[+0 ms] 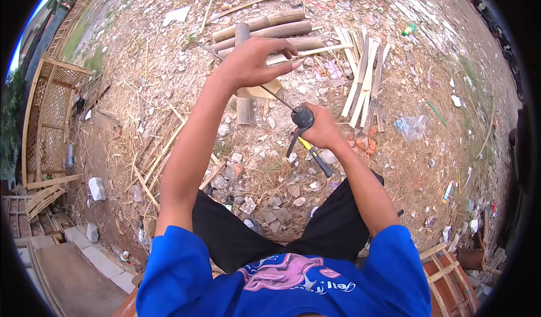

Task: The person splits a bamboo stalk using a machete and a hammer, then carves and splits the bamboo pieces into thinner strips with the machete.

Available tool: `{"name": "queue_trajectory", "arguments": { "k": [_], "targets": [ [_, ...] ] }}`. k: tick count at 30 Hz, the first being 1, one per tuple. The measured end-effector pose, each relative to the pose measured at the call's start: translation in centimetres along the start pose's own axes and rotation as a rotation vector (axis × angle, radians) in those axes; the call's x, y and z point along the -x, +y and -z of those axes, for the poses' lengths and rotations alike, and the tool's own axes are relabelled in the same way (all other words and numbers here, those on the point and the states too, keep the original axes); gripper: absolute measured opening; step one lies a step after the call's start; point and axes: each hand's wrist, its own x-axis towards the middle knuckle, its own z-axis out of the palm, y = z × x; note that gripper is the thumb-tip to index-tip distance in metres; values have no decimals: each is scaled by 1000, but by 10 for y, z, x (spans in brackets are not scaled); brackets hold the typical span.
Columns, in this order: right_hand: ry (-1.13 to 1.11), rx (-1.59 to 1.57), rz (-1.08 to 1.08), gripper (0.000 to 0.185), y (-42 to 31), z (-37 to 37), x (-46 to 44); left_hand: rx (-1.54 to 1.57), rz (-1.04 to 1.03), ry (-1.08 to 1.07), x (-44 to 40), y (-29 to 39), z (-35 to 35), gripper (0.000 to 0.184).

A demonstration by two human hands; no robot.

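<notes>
My right hand (320, 127) is wrapped around the black handle (303, 117) of a long, thin-bladed tool that looks like a machete seen edge-on. A dark strap hangs from the handle. The blade (276, 95) runs up and left, passing behind my left wrist. Above it, my left hand (256, 63) is bent, thumb and fingers apart, with nothing plainly gripped. Below that hand lies a pale split piece of bamboo (260, 90), across a grey upright-lying pole (244, 113). Part of both is hidden by my left hand and wrist.
Thick bamboo poles (276, 30) lie just beyond my hands. Split strips (365, 80) are piled to the right. A yellow-and-black tool handle (316, 158) rests on the stony ground near my knees. A woven bamboo frame (51, 120) stands at left, and a plastic bag (414, 126) lies at right.
</notes>
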Motion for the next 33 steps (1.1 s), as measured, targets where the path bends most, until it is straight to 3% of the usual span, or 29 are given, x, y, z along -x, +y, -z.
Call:
{"name": "queue_trajectory", "arguments": {
  "k": [4, 11, 21, 26, 30, 33],
  "targets": [
    [48, -71, -39, 27, 9, 7, -2, -77, -131, 202, 4, -7, -14, 23],
    [156, -72, -100, 25, 8, 12, 4, -308, -103, 82, -28, 7, -24, 16],
    [286, 174, -163, 33, 12, 8, 8, -336, -242, 168, -25, 7, -34, 21],
    [234, -60, -156, 28, 4, 6, 25, -371, -172, 44, -38, 15, -42, 26],
    [178, -108, -214, 27, -1, 13, 31, -596, -238, 12, -37, 16, -45, 25],
    [234, -166, -109, 27, 3, 0, 34, -577, -207, 6, -30, 21, -39, 26]
  ]
}}
